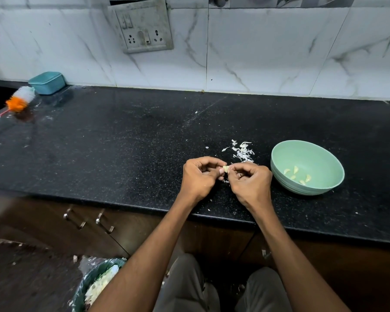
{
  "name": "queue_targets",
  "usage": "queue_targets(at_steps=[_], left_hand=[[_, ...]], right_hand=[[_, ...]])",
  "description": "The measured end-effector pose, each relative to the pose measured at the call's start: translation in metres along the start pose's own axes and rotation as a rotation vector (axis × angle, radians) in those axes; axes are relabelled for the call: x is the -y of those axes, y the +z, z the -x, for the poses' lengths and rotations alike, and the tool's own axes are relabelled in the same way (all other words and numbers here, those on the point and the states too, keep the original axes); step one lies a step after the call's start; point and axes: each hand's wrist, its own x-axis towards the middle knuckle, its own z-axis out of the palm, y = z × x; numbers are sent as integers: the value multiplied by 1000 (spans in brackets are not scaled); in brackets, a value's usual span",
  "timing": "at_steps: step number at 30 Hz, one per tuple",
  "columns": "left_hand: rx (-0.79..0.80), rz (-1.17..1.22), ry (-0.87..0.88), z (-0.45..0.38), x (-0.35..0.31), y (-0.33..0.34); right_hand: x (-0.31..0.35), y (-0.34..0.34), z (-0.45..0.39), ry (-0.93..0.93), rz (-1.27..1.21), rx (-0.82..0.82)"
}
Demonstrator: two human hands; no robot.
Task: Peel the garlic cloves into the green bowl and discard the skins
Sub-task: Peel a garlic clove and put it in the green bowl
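Above the black counter (122, 140), both my hands meet over one pale garlic clove (225, 169). My left hand (199, 177) pinches it from the left with curled fingers. From the right, my right hand (249, 181) pinches the same clove, a ring on one finger. The green bowl (324, 183) stands just right of my right hand, with several peeled cloves (295, 170) lying inside. A small heap of white garlic skins (243, 152) lies on the counter just beyond my hands.
A waste bin (86, 287) lined with a bag and holding white scraps stands on the floor at the lower left. A teal box (46, 82) and an orange-and-white brush (18, 101) sit at the far left. Cabinet handles (88, 221) are below the counter edge.
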Motion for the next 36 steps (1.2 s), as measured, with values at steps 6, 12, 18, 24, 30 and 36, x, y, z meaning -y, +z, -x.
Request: queue_targets(at_steps=[6,12,18,24,30,36], left_hand=[[-4,9,-13,0,1,0],[39,-8,-2,-1,1,-1],[54,-18,5,-2,2,-3],[58,-9,7,-2,3,-4],[33,28,-10,-1,-1,-2],[6,79,-23,-1,-2,-2]], right_hand=[[-4,1,0,-72,67,5],[-7,1,1,-48,52,18],[-4,0,0,26,-23,11],[0,-2,0,42,-52,-7],[3,-2,1,7,-6,-4],[4,-3,0,51,-9,-31]])
